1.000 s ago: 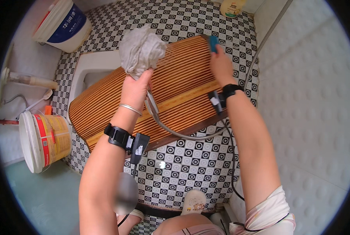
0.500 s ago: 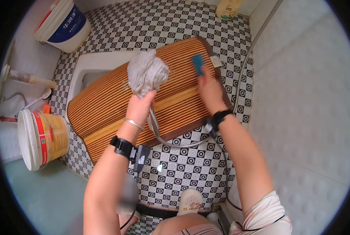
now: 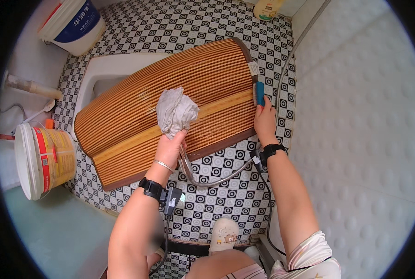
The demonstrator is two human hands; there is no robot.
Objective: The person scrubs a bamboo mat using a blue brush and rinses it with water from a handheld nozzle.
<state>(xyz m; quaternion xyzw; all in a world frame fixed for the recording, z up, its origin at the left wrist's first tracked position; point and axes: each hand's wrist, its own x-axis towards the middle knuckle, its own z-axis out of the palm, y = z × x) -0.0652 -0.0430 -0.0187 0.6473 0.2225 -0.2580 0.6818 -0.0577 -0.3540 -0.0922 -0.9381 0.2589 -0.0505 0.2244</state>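
Note:
A brown striped slatted mat lies slantwise across the patterned tile floor. My left hand is closed at the mat's middle, around a crumpled grey-white cloth and the end of a metal shower hose. Whatever the cloth covers at the hose's end is hidden. In my right hand, by the mat's right edge, is a teal-backed scrub brush, gripped at its near end with its bristles facing left toward the mat's dark border.
Under the mat's far left part shows a white squat toilet. On the left stand a yellow-and-red bucket and a white-and-blue bucket. A yellowish bottle is at the back wall. A grey hose runs along the right wall.
My right hand with the brush has moved right and nearer, from over the mat's slats to its right border. The left hand and cloth have come nearer to me.

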